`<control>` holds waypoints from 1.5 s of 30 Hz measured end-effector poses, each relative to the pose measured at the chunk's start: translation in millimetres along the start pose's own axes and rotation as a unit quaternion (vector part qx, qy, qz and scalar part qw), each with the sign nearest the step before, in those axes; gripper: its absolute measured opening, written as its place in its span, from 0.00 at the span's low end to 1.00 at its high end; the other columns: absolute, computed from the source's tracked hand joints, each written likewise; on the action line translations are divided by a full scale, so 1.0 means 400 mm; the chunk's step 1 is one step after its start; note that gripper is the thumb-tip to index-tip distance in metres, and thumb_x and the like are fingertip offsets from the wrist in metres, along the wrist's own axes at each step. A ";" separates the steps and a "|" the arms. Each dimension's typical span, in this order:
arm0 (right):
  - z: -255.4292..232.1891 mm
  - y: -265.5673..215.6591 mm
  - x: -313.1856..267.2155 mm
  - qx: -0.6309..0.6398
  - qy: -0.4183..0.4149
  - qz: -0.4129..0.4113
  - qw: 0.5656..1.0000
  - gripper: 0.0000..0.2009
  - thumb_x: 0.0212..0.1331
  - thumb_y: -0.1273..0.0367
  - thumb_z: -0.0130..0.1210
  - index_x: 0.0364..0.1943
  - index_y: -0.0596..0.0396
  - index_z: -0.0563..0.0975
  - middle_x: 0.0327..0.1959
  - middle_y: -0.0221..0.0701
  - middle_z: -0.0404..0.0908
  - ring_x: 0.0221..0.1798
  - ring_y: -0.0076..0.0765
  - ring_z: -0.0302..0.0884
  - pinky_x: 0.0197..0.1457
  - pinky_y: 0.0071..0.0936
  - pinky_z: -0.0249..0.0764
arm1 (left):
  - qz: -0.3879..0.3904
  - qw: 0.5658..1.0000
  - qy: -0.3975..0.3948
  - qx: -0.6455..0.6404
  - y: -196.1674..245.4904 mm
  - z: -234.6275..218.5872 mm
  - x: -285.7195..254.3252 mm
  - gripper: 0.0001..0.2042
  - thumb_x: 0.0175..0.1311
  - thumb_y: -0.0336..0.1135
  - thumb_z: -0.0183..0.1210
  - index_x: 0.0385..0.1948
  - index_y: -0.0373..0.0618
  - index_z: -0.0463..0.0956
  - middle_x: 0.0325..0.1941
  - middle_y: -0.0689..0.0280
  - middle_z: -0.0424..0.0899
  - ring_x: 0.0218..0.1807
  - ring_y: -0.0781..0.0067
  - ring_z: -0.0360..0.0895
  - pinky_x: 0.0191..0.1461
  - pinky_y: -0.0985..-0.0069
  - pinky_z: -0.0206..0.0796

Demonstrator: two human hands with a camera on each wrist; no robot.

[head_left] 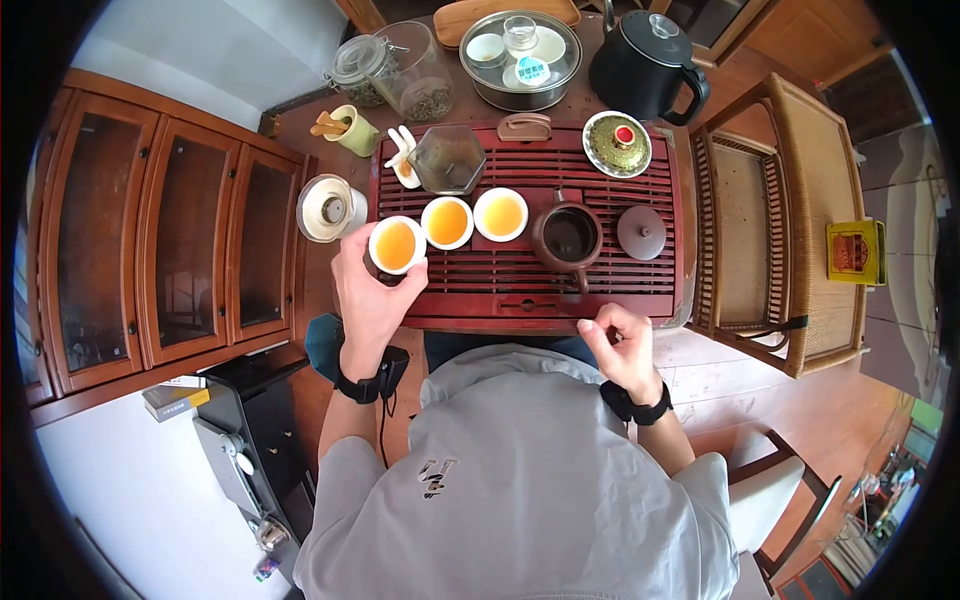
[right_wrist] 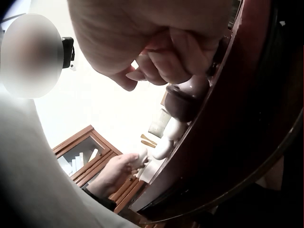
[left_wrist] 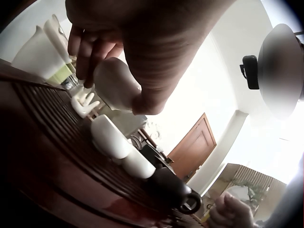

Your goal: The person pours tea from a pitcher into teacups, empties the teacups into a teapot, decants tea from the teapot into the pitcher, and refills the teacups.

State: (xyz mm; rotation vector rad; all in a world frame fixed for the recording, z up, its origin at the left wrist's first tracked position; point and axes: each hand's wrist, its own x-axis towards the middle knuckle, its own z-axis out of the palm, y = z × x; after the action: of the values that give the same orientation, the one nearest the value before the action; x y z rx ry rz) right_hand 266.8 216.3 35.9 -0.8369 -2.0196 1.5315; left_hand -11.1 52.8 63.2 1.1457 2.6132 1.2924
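Observation:
My left hand (head_left: 372,300) holds a white teacup (head_left: 397,246) of amber tea between thumb and fingers, at the left end of the tea tray (head_left: 480,312). In the left wrist view the held cup (left_wrist: 114,84) is raised above the tray. Two more filled cups, a middle one (head_left: 447,223) and a right one (head_left: 500,214), stand on the slats. A brown clay teapot (head_left: 567,235) sits lidless to their right, its lid (head_left: 641,232) lying beside it. Holding nothing, my right hand (head_left: 625,345) idles at the tray's front edge, fingers loosely curled.
Behind the cups are a glass pitcher (head_left: 448,160) and a white hand-shaped ornament (head_left: 403,160). A lidded gaiwan (head_left: 617,145) is at the back right. Beyond the tray stand a black kettle (head_left: 640,60) and a glass-lidded pot (head_left: 520,95). A strainer (head_left: 331,208) lies left.

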 end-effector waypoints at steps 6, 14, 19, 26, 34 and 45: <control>0.018 0.029 0.005 0.017 0.004 -0.027 0.999 0.16 0.60 0.72 0.67 0.18 0.57 0.72 0.13 0.25 0.70 0.17 0.16 0.62 0.21 0.21 0.60 | -0.009 0.990 -0.088 -0.114 0.113 0.018 0.030 0.31 0.50 0.25 0.72 0.57 0.39 0.67 0.50 0.59 0.81 0.53 0.71 0.81 0.58 0.72 0.74; 0.019 0.026 0.008 0.032 0.007 -0.038 0.999 0.15 0.59 0.73 0.66 0.18 0.58 0.73 0.13 0.26 0.69 0.17 0.17 0.61 0.20 0.22 0.59 | 0.141 0.972 -0.175 -0.065 0.200 0.100 0.076 0.31 0.47 0.26 0.73 0.58 0.42 0.70 0.53 0.58 0.80 0.54 0.60 0.81 0.57 0.67 0.73; 0.018 0.021 0.008 0.036 0.005 -0.030 0.999 0.16 0.60 0.73 0.65 0.18 0.58 0.72 0.13 0.26 0.68 0.17 0.17 0.60 0.20 0.22 0.58 | 0.234 0.953 -0.190 0.003 0.239 0.142 0.096 0.32 0.45 0.25 0.72 0.58 0.43 0.72 0.52 0.58 0.79 0.53 0.54 0.78 0.56 0.63 0.70; 0.019 0.022 0.008 0.031 0.005 -0.026 0.999 0.16 0.59 0.74 0.65 0.18 0.57 0.70 0.14 0.23 0.68 0.19 0.15 0.59 0.22 0.21 0.57 | 0.342 0.908 -0.202 0.136 0.286 0.180 0.092 0.30 0.51 0.24 0.63 0.61 0.47 0.72 0.47 0.60 0.73 0.47 0.57 0.72 0.54 0.61 0.67; 0.021 0.026 0.011 0.037 0.008 -0.041 0.998 0.15 0.59 0.74 0.65 0.18 0.59 0.72 0.13 0.28 0.69 0.17 0.18 0.61 0.20 0.22 0.59 | 0.415 0.867 -0.159 0.226 0.313 0.202 0.078 0.25 0.56 0.31 0.58 0.60 0.50 0.74 0.46 0.62 0.72 0.47 0.61 0.71 0.55 0.62 0.67; 0.026 0.038 0.010 0.025 0.016 -0.046 0.999 0.16 0.59 0.74 0.65 0.18 0.58 0.70 0.13 0.25 0.68 0.18 0.14 0.60 0.21 0.20 0.58 | 0.358 0.913 -0.138 0.138 0.265 0.168 0.082 0.28 0.52 0.26 0.64 0.60 0.48 0.73 0.50 0.62 0.77 0.52 0.56 0.74 0.58 0.59 0.66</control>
State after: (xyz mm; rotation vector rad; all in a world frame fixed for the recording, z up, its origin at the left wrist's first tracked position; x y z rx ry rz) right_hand 259.8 214.9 18.3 -0.7346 -1.9610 1.5015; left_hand 49.8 160.3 101.9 2.2833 2.2753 0.7049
